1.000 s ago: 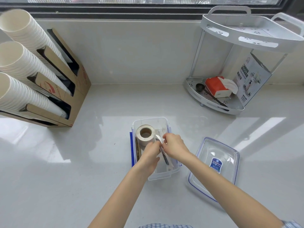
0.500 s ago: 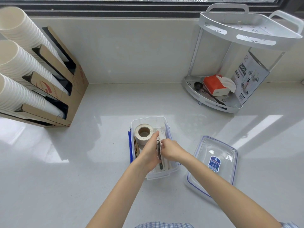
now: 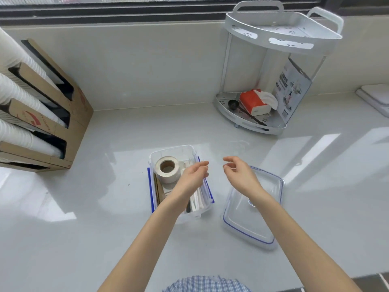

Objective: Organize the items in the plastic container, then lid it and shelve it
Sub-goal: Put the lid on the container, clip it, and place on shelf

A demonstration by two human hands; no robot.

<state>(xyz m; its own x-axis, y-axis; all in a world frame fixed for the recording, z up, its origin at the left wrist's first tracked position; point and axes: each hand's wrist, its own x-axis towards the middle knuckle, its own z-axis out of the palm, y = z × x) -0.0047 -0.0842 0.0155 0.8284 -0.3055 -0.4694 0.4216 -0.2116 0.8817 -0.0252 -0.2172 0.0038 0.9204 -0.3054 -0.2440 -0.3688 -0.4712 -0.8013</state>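
A clear plastic container (image 3: pixel 190 150) with blue side clasps stands on the white counter in front of me. Inside lie a roll of tape (image 3: pixel 167 169) at the far left, brown sticks along the left wall and white wrapped straws (image 3: pixel 199 200) with a dark utensil at the near right. My left hand (image 3: pixel 192 178) hovers over the container, fingers loosely spread, holding nothing. My right hand (image 3: pixel 240 173) is lifted just right of the container, above the far end of the clear lid (image 3: pixel 252 226), and holds nothing. The lid lies flat on the counter to the right.
A white two-tier corner shelf (image 3: pixel 280 34) stands at the back right; its lower tier holds a red tissue pack (image 3: pixel 253 102), a black scoop and a printed box. A cardboard dispenser with stacked white cups (image 3: pixel 19 98) fills the left. A white slab lies at far right.
Both hands were down in the container, handling the dark utensil and straws. They have let go and lifted out; the right hand has moved right toward the lid. The view has shifted.
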